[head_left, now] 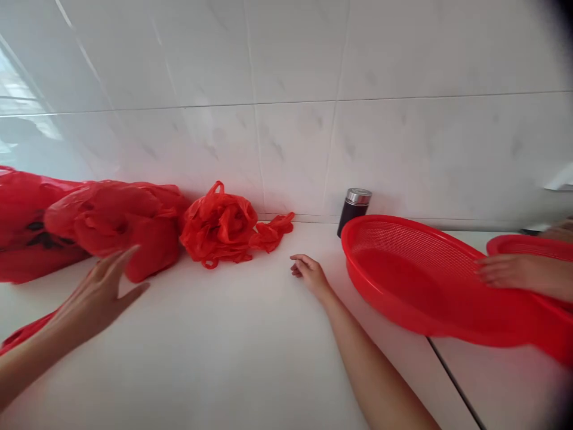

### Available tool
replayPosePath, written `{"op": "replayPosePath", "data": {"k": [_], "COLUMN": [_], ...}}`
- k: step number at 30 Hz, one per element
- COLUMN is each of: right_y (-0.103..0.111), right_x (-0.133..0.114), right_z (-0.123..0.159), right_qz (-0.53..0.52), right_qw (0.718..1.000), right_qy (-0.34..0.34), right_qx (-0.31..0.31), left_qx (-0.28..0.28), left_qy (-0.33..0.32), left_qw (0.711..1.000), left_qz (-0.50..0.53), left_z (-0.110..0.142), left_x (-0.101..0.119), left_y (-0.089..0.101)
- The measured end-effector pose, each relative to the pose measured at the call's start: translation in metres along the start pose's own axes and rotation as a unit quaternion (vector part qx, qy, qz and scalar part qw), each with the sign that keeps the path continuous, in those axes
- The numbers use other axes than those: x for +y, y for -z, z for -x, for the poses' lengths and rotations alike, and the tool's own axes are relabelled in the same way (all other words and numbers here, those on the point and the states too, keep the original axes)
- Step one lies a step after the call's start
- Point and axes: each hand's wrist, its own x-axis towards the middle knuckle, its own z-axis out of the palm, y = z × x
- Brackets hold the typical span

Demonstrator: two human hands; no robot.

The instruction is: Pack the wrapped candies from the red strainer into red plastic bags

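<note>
From the wearer, a bulging, rounded red plastic bag [154, 230] sits between ten and eleven o'clock; at eleven, just beside it, a crumpled red plastic bundle [219, 224] lies bunched, one loop upward.

Crinkled plastic bags [219, 224], glossy plastic basket [394, 242] (mesh-textured walls), shiny metal flask lid [359, 194], smooth glossy tiles [295, 54]

Left hand [96, 294] extended, thumb [133, 295] apart; right hand [312, 276] stretched forward, loosely curled.
</note>
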Motion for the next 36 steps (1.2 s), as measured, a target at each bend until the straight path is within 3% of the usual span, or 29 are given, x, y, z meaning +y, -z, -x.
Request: {"op": "replayPosePath", "data": {"k": [3,7,10,13,17,21,24,27,30,33,36], "right_y": [-0.007,-0.010,-0.008,-0.007,-0.006,-0.003,0.000,0.002,0.001,0.002,0.011], "right_x": [0.001,0.001,0.000,-0.001,-0.004,-0.007,-0.007,-0.006,-0.007,-0.008,-0.007], "right_z": [0.004,0.009,0.010,0.009,0.004,-0.001,-0.002,-0.002,-0.001,-0.002,-0.005], "right_qz": [0.060,0.121,0.139,0.144,0.145,0.135,0.130,0.126,0.107,0.076,0.047], "right_qw": [0.998,0.992,0.989,0.988,0.986,0.981,0.985,0.988,0.990,0.989,0.980], "right_qy": [0.023,0.045,0.051,0.058,0.064,0.049,0.026,0.018,0.037,0.062,0.077], "right_qx": [0.002,0.000,-0.001,-0.002,0.056,0.126,0.113,0.083,0.085,0.108,0.179], "left_qx": [-0.032,-0.125,-0.071,-0.035,-0.083,-0.147,-0.187,-0.178,-0.154,-0.181,-0.209], "left_qy": [-0.127,-0.190,-0.185,-0.136,-0.077,-0.101,-0.112,-0.070,-0.020,-0.019,-0.015], "left_qw": [0.990,0.970,0.973,0.982,0.978,0.942,0.908,0.907,0.927,0.940,0.945], "left_qz": [0.046,0.087,0.116,0.129,0.175,0.286,0.358,0.376,0.342,0.290,0.249], "left_z": [-0.009,-0.029,-0.060,-0.091,-0.099,-0.063,-0.036,-0.028,-0.039,-0.060,-0.086], "left_x": [0.068,0.148,0.194,0.223,0.243,0.261,0.268,0.264,0.254,0.249,0.246], "left_y": [-0.022,-0.054,-0.074,-0.092,-0.113,-0.122,-0.123,-0.125,-0.130,-0.135,-0.137]}}
